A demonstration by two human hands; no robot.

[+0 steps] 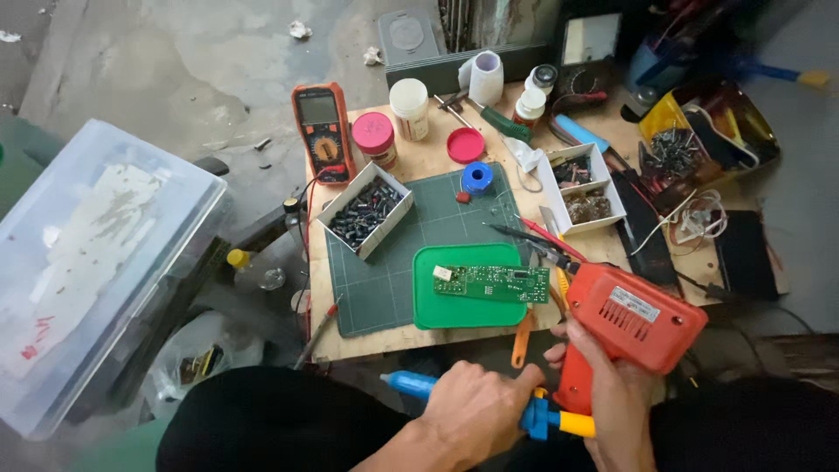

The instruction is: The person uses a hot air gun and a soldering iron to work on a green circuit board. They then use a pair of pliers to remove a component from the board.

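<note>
My right hand [612,398] grips the handle of an orange-red soldering gun [634,319], whose tip points left toward a green circuit board [491,282]. The board lies on a green plastic lid [437,310] on the dark green cutting mat [384,288]. My left hand [476,411] is closed around a blue tool with a yellow end [544,419], held low in front of the table edge, just left of the gun's handle.
An orange multimeter [322,131], a white box of dark parts [365,210], jars, a blue solder spool [476,177], a divided parts tray [581,188] and red and black probes crowd the small wooden table. A clear plastic bin [87,262] sits on the left.
</note>
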